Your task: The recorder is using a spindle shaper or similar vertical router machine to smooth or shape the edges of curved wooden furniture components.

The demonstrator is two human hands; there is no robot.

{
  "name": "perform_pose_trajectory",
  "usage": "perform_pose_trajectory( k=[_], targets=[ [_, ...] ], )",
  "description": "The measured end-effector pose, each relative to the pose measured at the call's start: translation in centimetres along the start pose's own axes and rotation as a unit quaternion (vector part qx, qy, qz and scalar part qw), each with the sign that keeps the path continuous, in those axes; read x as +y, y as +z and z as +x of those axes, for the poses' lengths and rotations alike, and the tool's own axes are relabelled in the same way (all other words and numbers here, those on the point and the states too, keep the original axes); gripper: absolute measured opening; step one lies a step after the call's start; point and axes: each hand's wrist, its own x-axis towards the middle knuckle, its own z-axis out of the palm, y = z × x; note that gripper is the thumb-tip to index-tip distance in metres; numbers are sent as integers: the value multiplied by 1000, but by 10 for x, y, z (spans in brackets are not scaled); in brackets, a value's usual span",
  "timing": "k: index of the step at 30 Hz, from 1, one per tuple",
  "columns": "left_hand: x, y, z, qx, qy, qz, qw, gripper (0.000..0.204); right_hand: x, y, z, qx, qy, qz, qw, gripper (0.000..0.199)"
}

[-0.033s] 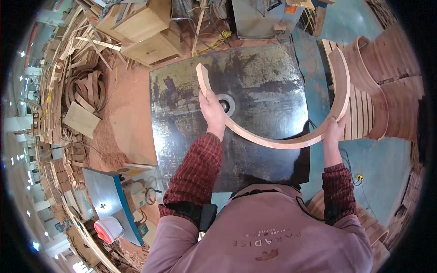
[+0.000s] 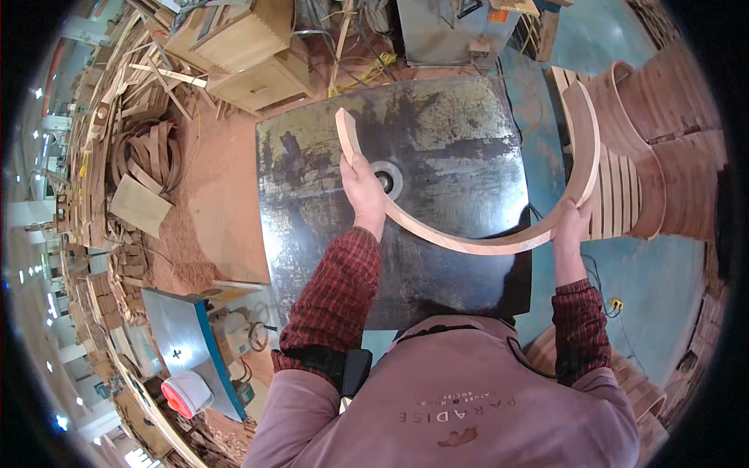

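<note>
A curved wooden piece (image 2: 484, 245), pale and bent like a wide U, spans between my two hands over a worn metal machine table (image 2: 312, 257). My left hand (image 2: 363, 189) is closed around its left arm, just beside the round spindle (image 2: 385, 181) that rises from the table. My right hand (image 2: 573, 221) grips the bend on the other side, past the table's right edge. The wood's right end sticks up toward the slatted pallet. Part of the left arm of the wood is hidden behind my left hand.
Stacked curved wooden panels (image 2: 671, 156) stand on a slatted pallet (image 2: 616, 195) at the right. Wooden cabinets (image 2: 261, 82) and a grey machine (image 2: 452, 39) are beyond the table. Sawdust (image 2: 191, 257) and wood offcuts lie at left, near a white bucket (image 2: 187, 392).
</note>
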Motion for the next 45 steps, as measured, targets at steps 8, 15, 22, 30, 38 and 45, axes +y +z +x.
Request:
perform_pose_trajectory(
  k=[8, 15, 22, 30, 38, 45],
  targets=[
    [-6, -1, 27, 19, 34, -1, 999, 48, -2, 28, 9, 10, -28, -14, 999, 53],
    [-9, 0, 59, 40, 34, 19, 998, 41, -1, 55, 21, 9, -43, -9, 999, 55],
    [-117, -32, 144, 33, 100, -17, 994, 32, -4, 100, 22, 88, -54, -104, 989, 70],
    [-12, -38, 117, 3, -13, -15, 1000, 47, -29, 128, 9, 95, -1, -52, 994, 74],
    [-33, -75, 165, -16, -22, -71, 997, 57, -52, 172, -5, 85, 16, -90, 992, 77],
    [-3, -95, 165, 12, -25, -49, 998, 61, -53, 218, -16, 106, -30, -85, 990, 73]
  ],
)
